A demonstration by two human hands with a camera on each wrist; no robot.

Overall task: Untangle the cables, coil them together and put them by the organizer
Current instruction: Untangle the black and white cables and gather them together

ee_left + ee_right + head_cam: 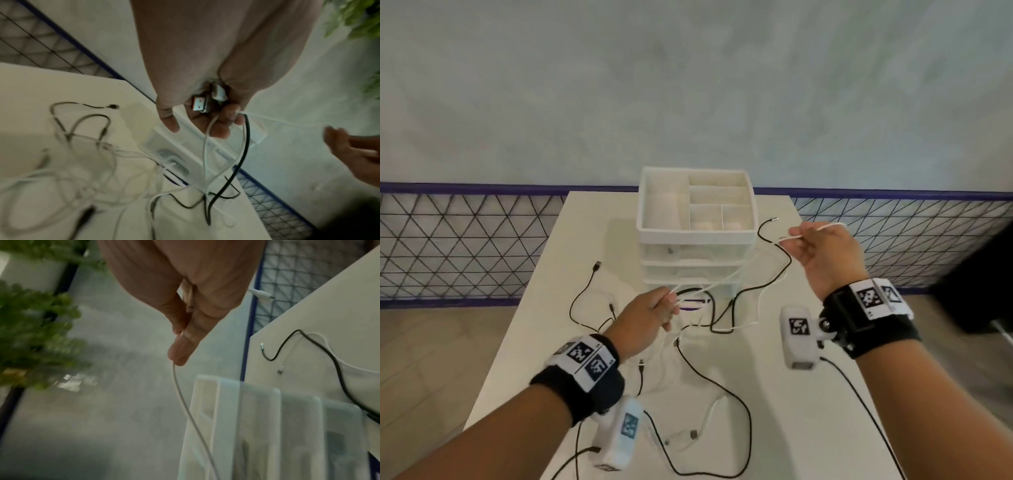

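Note:
Black and white cables (pixel 719 325) lie tangled on the white table (pixel 808 428) in front of the white drawer organizer (pixel 695 219). My left hand (pixel 654 313) is raised above the tangle and grips several cable ends; the left wrist view shows USB plugs (pixel 200 104) in its palm, with a white and a black cable hanging down. My right hand (pixel 815 246) is held up to the right of the organizer and pinches a white cable (pixel 180 395) between thumb and finger. That cable stretches back toward the left hand.
A black cable end (pixel 774 220) curls beside the organizer's right side. More cable loops (pixel 722 428) lie near the table's front. A wire mesh fence (pixel 465 240) runs behind the table, and green foliage (pixel 30 321) shows in the right wrist view.

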